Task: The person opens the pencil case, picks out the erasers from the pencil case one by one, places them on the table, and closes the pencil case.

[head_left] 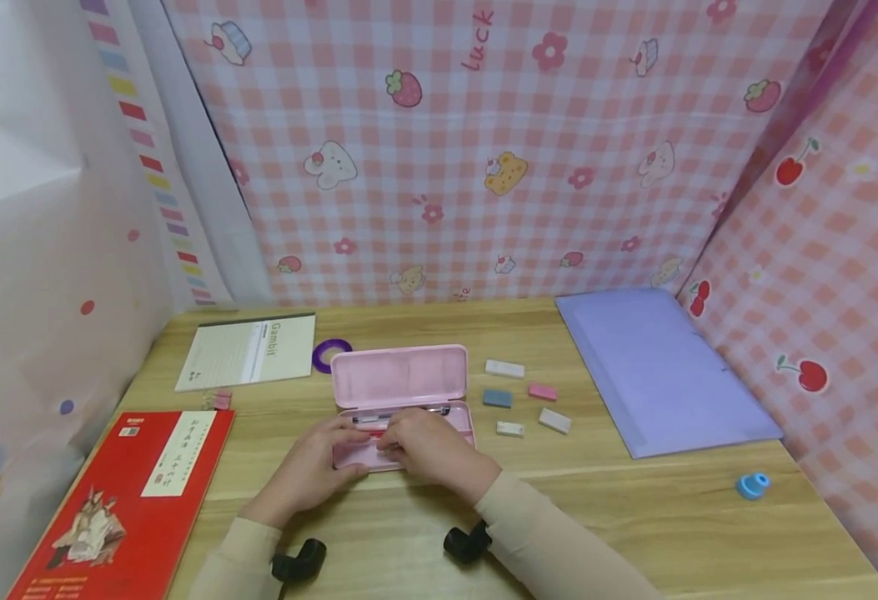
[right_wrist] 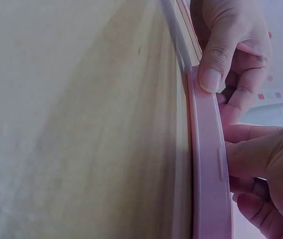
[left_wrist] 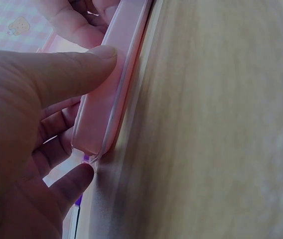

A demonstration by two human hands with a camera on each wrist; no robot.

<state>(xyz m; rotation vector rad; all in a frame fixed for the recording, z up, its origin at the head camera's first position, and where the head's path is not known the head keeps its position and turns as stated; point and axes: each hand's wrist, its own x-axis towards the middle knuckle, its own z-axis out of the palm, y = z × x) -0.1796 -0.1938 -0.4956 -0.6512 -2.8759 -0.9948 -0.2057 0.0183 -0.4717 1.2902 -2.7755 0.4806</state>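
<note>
A pink pencil case [head_left: 398, 379] lies with its lid raised at the middle of the table. Along the back of its tray rests a clear pen [head_left: 389, 415] with dark ends. My left hand [head_left: 323, 461] grips the case's front left side, its thumb [left_wrist: 89, 69] against the outer front wall and the other fingers behind that wall. Inside the tray, my right hand [head_left: 427, 446] has its fingers bent downward, beside a small red thing [head_left: 376, 434] that shows between both hands. Whether the right fingers pinch it I cannot tell; the front wall [right_wrist: 210, 149] hides the fingertips.
Several erasers, among them a blue one [head_left: 497, 398] and a pink one [head_left: 543, 392], lie right of the case. Farther right are a purple folder [head_left: 664, 371] and a blue cap-like object [head_left: 752, 486]. Leftward lie purple tape [head_left: 322, 358], a notepad [head_left: 239, 354], a pink clip [head_left: 222, 400] and a red book [head_left: 131, 517].
</note>
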